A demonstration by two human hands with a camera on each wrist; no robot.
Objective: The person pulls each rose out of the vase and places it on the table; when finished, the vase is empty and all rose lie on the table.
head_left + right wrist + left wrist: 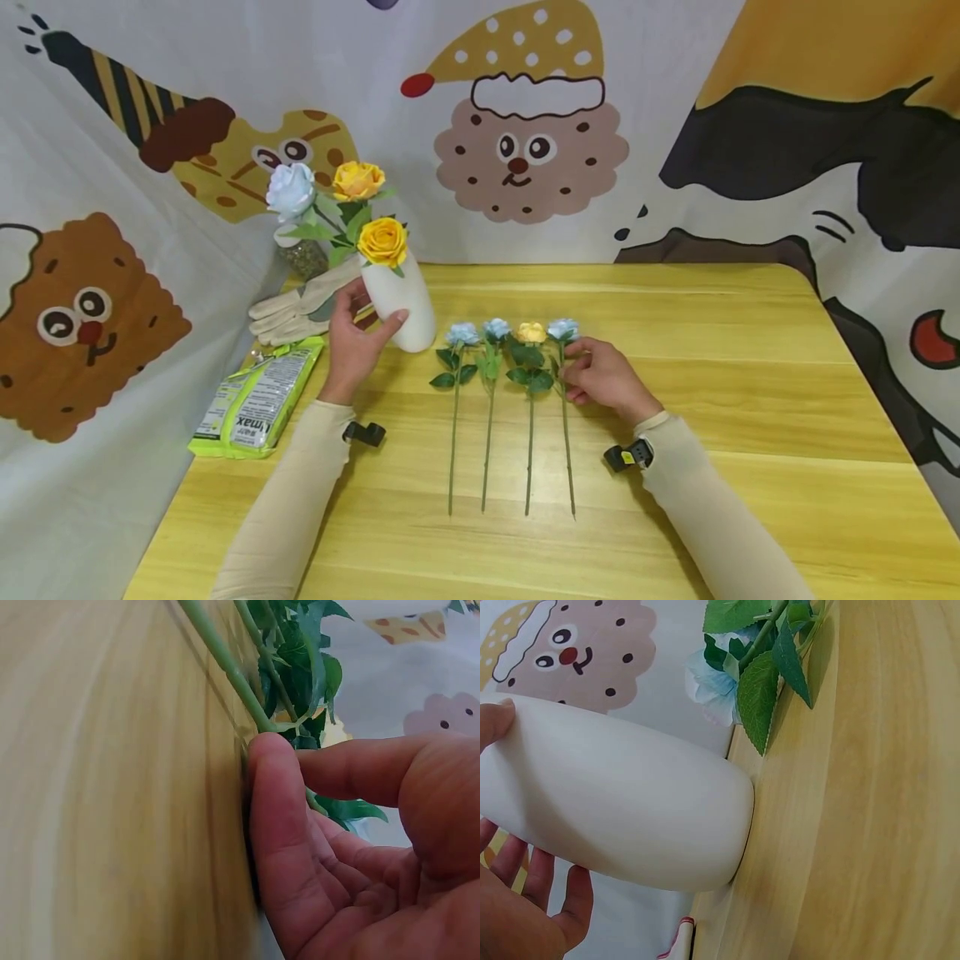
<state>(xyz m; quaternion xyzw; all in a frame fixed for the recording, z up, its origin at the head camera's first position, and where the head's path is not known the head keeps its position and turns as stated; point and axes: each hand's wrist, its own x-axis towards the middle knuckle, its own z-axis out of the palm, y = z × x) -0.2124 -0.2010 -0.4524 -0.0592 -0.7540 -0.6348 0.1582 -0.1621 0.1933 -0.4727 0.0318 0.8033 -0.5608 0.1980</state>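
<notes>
My left hand [356,346] grips a white vase [408,304], thumb on one side and fingers on the other. The vase leans slightly, its base at the table. It holds two yellow roses [382,242] and a pale blue rose [291,192]. At the far right of a row of long-stemmed artificial roses, my right hand [606,379] pinches the stem of a blue rose [562,330] just under its bloom. In the right wrist view the green stem [225,664] runs into the fingertips. Left of it lie a yellow rose [531,333] and two blue roses [462,334].
Left of the vase lie a pair of pale gloves [288,317] and a green-and-white packet [258,404]. Behind them stands a jar [306,258] of small grains. A printed cartoon cloth [517,242] hangs along the back edge of the wooden table [712,350].
</notes>
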